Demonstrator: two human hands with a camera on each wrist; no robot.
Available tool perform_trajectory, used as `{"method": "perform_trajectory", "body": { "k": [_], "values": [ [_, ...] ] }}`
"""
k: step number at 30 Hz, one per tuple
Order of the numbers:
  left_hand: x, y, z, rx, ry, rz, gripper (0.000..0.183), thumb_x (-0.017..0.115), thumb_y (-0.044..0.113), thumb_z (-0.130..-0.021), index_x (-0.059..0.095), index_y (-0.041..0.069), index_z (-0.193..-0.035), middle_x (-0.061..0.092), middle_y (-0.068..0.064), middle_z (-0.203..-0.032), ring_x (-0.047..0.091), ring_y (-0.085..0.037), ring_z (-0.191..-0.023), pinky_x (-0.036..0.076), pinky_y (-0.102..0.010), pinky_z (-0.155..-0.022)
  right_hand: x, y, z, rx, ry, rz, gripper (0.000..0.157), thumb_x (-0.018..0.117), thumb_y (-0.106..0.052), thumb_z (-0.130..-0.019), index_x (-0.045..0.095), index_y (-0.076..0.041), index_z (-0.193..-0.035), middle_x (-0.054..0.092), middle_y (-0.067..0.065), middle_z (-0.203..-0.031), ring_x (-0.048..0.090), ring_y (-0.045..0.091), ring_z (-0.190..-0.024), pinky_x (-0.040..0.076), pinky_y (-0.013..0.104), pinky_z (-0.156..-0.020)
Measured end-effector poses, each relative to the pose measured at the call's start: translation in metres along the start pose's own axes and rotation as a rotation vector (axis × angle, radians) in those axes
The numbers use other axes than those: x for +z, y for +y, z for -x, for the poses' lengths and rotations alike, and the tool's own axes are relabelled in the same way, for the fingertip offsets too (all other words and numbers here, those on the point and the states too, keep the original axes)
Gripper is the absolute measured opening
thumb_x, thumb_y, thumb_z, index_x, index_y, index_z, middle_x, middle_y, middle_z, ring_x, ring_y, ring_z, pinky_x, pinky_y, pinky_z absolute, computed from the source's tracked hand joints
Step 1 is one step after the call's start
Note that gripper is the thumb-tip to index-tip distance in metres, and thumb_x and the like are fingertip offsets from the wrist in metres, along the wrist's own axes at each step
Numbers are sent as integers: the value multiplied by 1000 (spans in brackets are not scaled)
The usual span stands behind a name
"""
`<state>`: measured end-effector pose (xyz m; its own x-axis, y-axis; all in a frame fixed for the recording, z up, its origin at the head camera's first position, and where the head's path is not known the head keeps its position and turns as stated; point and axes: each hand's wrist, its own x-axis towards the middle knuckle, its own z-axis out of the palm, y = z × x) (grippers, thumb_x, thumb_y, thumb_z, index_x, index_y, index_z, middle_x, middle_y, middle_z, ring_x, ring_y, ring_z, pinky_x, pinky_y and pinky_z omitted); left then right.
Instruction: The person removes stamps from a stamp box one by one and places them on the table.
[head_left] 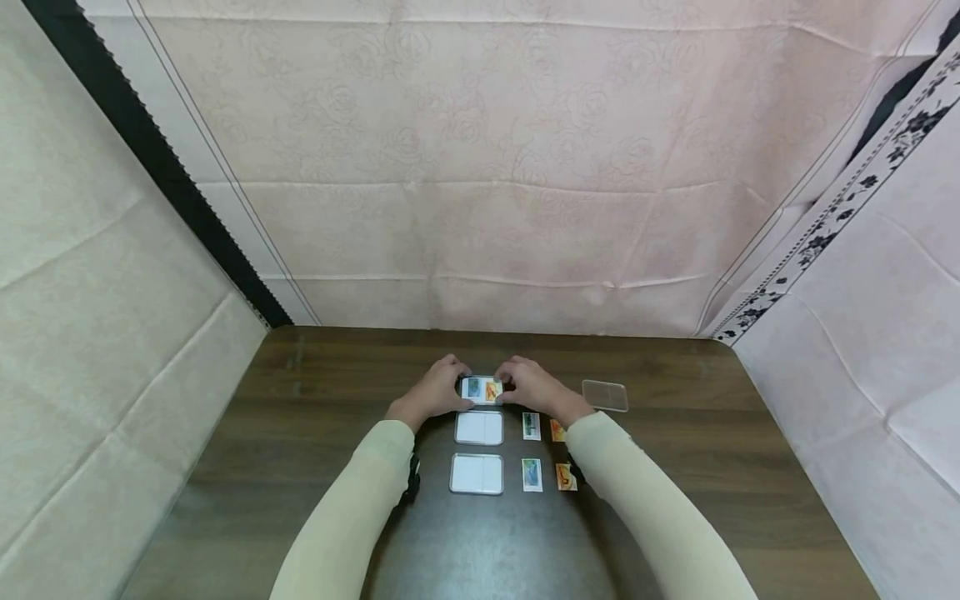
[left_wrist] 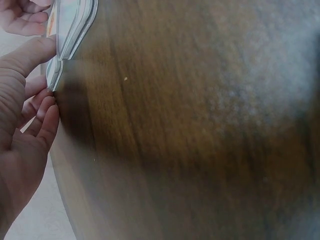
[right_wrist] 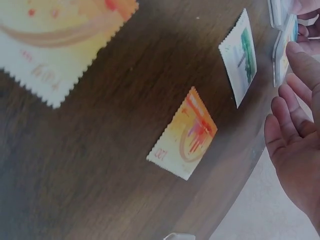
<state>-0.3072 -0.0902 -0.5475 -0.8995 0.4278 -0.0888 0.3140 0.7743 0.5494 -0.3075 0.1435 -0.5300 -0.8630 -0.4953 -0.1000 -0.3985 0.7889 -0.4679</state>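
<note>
A flat case [head_left: 480, 402] with a white inside lies at the back of the group, with a blue stamp [head_left: 474, 387] and an orange stamp [head_left: 492, 391] side by side in it. My left hand [head_left: 437, 392] pinches its left end, thumb on the near side and fingers on the far side. At the other end my right hand [head_left: 534, 387] holds it between thumb and fingers. The left wrist view has the case [left_wrist: 54, 75] edge-on at the left fingertips. In the right wrist view the right thumb lies against the case's [right_wrist: 276, 70] edge.
Nearer me lie two more white cases [head_left: 479, 427] [head_left: 477, 474], one before the other. Right of them are a green stamp [head_left: 531, 426], a blue stamp [head_left: 532, 475] and two orange stamps [right_wrist: 185, 137] [head_left: 566, 477]. A clear lid [head_left: 604, 396] lies beyond my right wrist.
</note>
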Motion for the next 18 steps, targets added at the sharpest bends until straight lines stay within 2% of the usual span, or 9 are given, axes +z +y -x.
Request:
{"method": "perform_trajectory", "body": {
  "k": [6,18],
  "values": [
    [0,0,-1,-2,1,7,60,86,36,-85,65,5,-132,55,-4,-125,54,-19,-109,51,-37,-100,4,1,-4,25,-1,15,36,82,-28,-90,69,-11,-120,63,3,-113,58,17,-102,54,37,-94],
    [2,1,0,-9,1,-1,61,86,36,-85,65,6,-133,55,-4,-125,54,-19,-110,52,-37,-101,3,-5,-6,85,-19,-57,31,82,-21,-90,66,-9,-115,61,4,-115,58,19,-104,54,37,-94]
  ]
}}
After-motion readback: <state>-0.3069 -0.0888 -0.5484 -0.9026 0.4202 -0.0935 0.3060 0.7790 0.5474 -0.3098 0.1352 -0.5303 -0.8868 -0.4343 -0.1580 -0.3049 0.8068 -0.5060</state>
